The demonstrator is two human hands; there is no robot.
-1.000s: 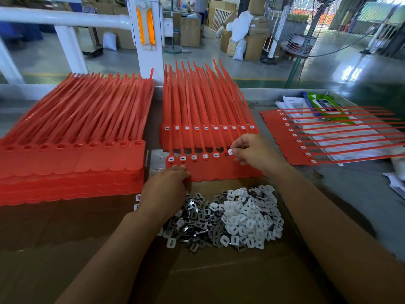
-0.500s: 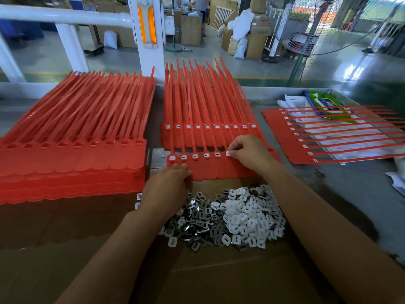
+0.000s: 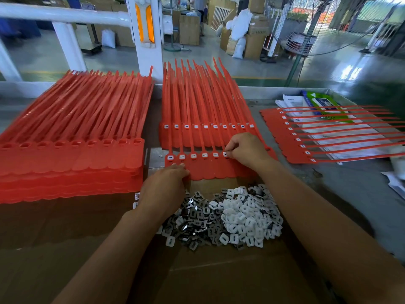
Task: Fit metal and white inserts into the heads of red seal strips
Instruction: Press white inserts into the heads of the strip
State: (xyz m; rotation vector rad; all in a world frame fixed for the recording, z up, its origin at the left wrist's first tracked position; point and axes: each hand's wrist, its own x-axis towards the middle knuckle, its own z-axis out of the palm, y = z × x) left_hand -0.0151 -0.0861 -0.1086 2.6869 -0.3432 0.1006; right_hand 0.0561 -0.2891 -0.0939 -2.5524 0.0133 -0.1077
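A sheet of joined red seal strips [image 3: 206,166] lies in front of me on a taller red stack [image 3: 197,106]. Several of its heads carry a white insert [image 3: 193,156]. My right hand [image 3: 246,150] has its fingers curled over a strip head and presses a white insert [image 3: 225,153] into it with its fingertips. My left hand [image 3: 164,185] rests palm down on the sheet's near left edge, fingers bent over it. Below the sheet lies a loose pile of metal inserts [image 3: 192,216] and white inserts [image 3: 243,213] on brown cardboard [image 3: 197,270].
A thick stack of red strips with unfilled heads [image 3: 72,150] stands at the left. A filled sheet [image 3: 317,132] lies at the right over papers and a green packet [image 3: 320,104]. A white rail and post [image 3: 144,36] stand behind the table.
My right hand has stayed at the same strip head, shifting only slightly while pressing. The left hand has kept its place on the sheet's edge.
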